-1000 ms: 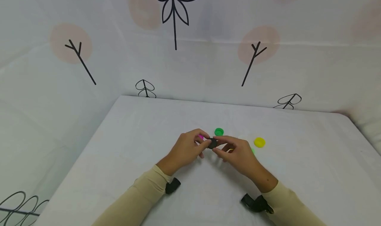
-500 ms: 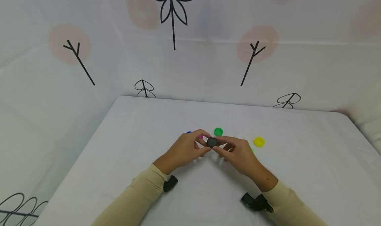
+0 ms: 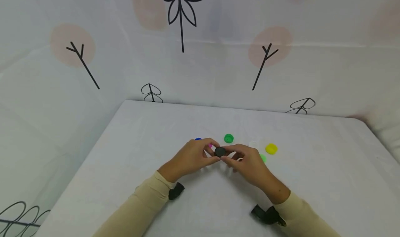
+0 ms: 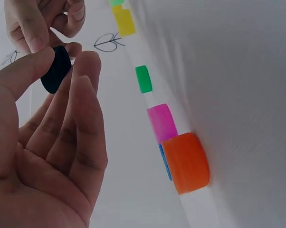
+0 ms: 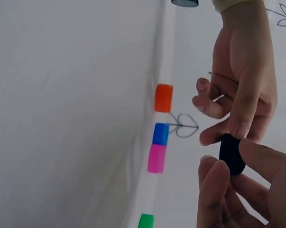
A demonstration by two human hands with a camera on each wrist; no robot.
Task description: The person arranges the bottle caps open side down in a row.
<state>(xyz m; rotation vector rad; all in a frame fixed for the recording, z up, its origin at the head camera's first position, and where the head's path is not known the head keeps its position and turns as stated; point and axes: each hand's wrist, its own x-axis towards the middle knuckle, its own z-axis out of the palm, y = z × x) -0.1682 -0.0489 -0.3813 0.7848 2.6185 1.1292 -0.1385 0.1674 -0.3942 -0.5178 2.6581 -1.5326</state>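
A round black bottle cap (image 3: 220,151) is held up between both hands, above the white table. My left hand (image 3: 187,159) pinches its left side with thumb and fingertips. From the other side, my right hand (image 3: 250,163) pinches it the same way. In the left wrist view the black cap (image 4: 56,70) is seen nearly edge-on. The right wrist view has it (image 5: 232,154) between the fingertips of both hands, its inside hidden. Behind the hands lie a green cap (image 3: 228,138) and a yellow cap (image 3: 271,149).
A light green cap (image 3: 263,158) lies partly behind the right hand. Blue (image 5: 160,134) and magenta (image 5: 157,158) caps lie partly behind the left hand in the head view. An orange cap (image 4: 185,163) shows in both wrist views. A patterned cloth wall (image 3: 212,74) rises behind the table.
Both hands have shifted slightly left and toward the person. The black cap has turned, so its round face shows more fully. The loose caps stay put.
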